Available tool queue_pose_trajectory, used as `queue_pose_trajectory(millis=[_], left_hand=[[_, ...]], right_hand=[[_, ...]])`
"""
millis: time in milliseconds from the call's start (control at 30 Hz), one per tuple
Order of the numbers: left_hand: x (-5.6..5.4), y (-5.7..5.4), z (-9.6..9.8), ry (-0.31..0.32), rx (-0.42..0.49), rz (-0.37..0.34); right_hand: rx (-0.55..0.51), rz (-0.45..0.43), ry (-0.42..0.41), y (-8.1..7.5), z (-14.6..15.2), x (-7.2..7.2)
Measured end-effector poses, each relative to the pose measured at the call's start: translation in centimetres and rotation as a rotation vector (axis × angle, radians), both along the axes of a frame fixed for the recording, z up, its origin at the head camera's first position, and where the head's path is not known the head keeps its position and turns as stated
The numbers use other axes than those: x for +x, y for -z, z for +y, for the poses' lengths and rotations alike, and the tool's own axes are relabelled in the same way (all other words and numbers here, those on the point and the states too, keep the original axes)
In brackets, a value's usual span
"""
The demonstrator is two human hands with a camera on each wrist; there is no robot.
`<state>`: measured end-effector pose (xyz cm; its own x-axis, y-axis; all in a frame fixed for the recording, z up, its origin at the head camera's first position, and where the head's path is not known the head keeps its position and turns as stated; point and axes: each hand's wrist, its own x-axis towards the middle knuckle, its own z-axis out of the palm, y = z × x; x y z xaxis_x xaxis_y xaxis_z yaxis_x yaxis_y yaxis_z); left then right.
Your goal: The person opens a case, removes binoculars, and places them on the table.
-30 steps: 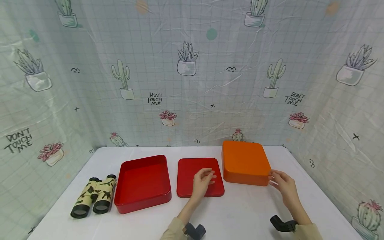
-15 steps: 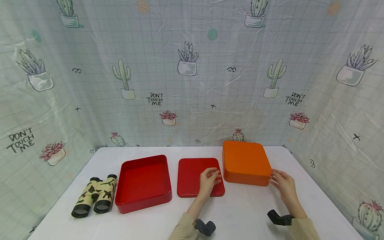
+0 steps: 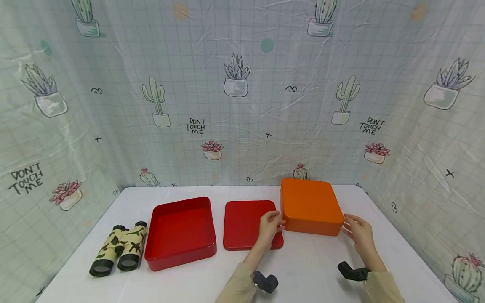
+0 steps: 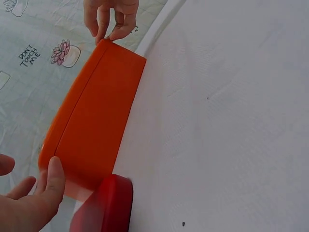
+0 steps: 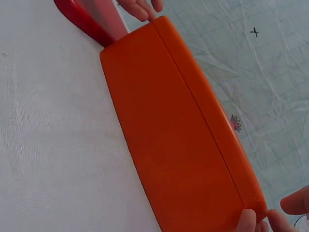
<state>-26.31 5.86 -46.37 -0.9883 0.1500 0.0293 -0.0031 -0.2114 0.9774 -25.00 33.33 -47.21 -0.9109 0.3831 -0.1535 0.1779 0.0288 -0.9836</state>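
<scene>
An orange lidded box (image 3: 311, 206) stands at the back right of the white table, its lid seam visible in both wrist views. At its front right corner, my right hand (image 3: 359, 235) pinches the lid edge between thumb and fingertips. My left hand (image 3: 268, 229) is at the front left corner, above the edge of a flat red lid (image 3: 242, 227). In the left wrist view, the left thumb (image 4: 56, 169) lies against the orange box while the other fingers stay spread and loosely bent. What the box holds is hidden.
A red tray-like box (image 3: 182, 231), topless with its inside showing, sits left of the red lid. Camouflage binoculars (image 3: 119, 249) lie at the table's left side. A cactus-print curtain (image 3: 242, 105) hangs behind and around the white table (image 3: 303, 269).
My left hand has moved right across the red lid to the orange box's left corner. The right hand has stayed almost still at the right corner.
</scene>
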Motion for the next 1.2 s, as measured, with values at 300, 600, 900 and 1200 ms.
queue_pose_trajectory(millis=[300, 600, 900, 1200], left_hand=[[-0.4, -0.4, 0.5, -0.027, -0.005, -0.046], [-0.7, -0.8, 0.4, -0.044, -0.014, -0.1], [-0.9, -1.0, 0.2, -0.007, -0.004, -0.127], [-0.5, -1.1, 0.0, 0.016, 0.028, -0.143]], right_hand=[[0.04, -0.043, -0.017, -2.8, -2.3, 1.6], [0.082, -0.083, -0.061, -3.4, -2.2, 1.5], [0.086, -0.155, -0.126, -4.6, -1.8, 1.6], [-0.028, -0.195, -0.118, -4.7, -1.4, 1.5]])
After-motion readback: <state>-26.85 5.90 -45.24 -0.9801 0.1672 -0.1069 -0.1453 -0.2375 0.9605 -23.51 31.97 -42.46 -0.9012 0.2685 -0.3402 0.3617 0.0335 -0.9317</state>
